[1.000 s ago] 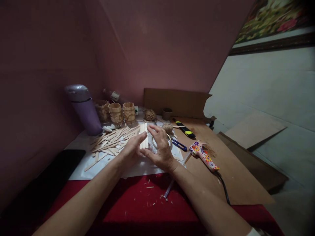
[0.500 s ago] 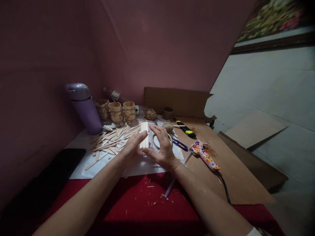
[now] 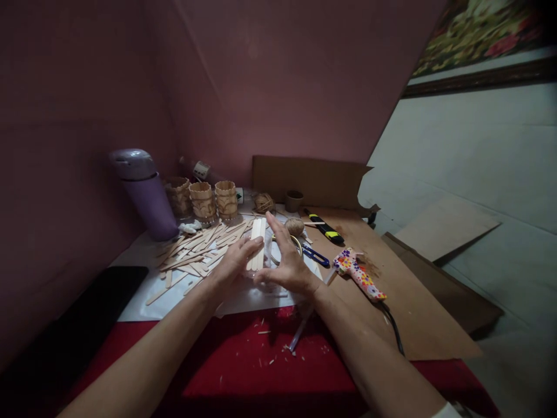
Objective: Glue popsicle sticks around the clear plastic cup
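Observation:
My left hand (image 3: pixel 231 262) is closed around a clear plastic piece with pale craft sticks (image 3: pixel 257 251) standing side by side on it. The thumb presses on the sticks' left side. To their right is my right hand (image 3: pixel 288 264), its fingers stretched upward and spread from the thumb. The thumb tip is close to the lower end of the sticks; whether it touches them I cannot tell. Behind the right hand, partly covered, is a roll of tape (image 3: pixel 299 246). Many loose craft sticks (image 3: pixel 191 253) lie heaped left of my hands on white paper (image 3: pixel 130 307).
Craft-stick cups (image 3: pixel 202 201) and a leaning purple bottle (image 3: pixel 150 203) stand at the back left. Twine balls (image 3: pixel 264 202) and a small brown pot (image 3: pixel 294 201) sit behind. A blue cutter (image 3: pixel 315 256), a yellow-black cutter (image 3: pixel 325 227) and a flowered glue gun (image 3: pixel 359 275) with cord lie right.
My right hand has opened wider, its fingers moving up and away from the sticks. My left hand keeps its hold; the stick piece is slightly more tilted. The view has shifted slightly.

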### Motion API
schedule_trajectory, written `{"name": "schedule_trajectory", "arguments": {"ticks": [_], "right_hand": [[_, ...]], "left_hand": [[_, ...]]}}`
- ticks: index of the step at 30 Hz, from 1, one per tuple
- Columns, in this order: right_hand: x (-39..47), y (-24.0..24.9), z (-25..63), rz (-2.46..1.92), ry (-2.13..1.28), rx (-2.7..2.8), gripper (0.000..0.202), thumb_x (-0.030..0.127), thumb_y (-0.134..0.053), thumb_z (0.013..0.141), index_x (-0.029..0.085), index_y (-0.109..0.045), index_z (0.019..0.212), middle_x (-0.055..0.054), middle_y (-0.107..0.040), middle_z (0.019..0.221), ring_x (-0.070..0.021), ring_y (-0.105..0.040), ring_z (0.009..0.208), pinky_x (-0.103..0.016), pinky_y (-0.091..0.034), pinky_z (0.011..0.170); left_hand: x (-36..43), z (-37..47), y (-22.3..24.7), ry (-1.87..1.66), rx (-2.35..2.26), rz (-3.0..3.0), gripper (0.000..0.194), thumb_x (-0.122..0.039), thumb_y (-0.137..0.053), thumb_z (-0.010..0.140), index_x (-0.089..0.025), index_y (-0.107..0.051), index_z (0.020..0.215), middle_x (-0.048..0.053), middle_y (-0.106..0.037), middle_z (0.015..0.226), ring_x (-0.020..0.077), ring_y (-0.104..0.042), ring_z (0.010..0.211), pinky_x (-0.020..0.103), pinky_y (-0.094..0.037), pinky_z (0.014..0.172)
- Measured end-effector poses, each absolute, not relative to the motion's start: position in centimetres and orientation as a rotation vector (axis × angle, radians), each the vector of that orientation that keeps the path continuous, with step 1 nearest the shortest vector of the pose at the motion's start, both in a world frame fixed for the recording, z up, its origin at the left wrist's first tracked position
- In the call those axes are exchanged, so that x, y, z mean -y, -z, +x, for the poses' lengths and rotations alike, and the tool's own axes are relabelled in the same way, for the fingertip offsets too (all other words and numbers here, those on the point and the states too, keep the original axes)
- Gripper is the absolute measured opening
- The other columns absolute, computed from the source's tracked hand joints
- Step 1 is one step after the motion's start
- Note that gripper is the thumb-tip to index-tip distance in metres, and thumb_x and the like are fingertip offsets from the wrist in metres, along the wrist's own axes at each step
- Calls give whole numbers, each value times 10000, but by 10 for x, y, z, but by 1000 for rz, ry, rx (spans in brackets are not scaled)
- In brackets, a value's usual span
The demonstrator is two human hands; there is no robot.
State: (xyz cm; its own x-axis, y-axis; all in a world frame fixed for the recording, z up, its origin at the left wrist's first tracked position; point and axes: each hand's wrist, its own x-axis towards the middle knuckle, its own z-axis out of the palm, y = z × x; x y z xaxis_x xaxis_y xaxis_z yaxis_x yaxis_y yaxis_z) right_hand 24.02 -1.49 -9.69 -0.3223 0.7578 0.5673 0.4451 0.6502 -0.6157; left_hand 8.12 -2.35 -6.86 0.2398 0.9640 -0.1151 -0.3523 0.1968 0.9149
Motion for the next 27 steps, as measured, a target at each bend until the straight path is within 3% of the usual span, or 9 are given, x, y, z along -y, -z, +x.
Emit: {"name": "schedule_trajectory", "arguments": {"ticks": [5,12,27], "right_hand": [[13,96,243,-907,-511,2014,1333,761,-827,618,208,-200,1656,-194,-224,1718,-367,-199,1601,-585,-179,1295],[16,95,242,-879,-549,2008,1201,705,-810,705,247,-228,1651,-166,-201,1730,-341,-174,1611,-574,-165,1300],[16,99,238,-901,-471,1982,1185,577,-852,729,252,-190,1657,-168,-255,1714,-329,-241,1594,-559,-222,1292]], "left_hand": [[26,82,66,-1055,-874,897,432,-431,-881,562,-174,-621,792,8,-568,818,152,-521,703,201,-365,426],[26,82,66,-1097,-876,914,452,-439,-886,555,-158,-665,832,32,-597,871,186,-547,830,216,-416,509],[25,84,68,-1109,-886,874,421,-411,-871,569,-152,-643,811,10,-587,816,154,-537,732,226,-418,520]]}}
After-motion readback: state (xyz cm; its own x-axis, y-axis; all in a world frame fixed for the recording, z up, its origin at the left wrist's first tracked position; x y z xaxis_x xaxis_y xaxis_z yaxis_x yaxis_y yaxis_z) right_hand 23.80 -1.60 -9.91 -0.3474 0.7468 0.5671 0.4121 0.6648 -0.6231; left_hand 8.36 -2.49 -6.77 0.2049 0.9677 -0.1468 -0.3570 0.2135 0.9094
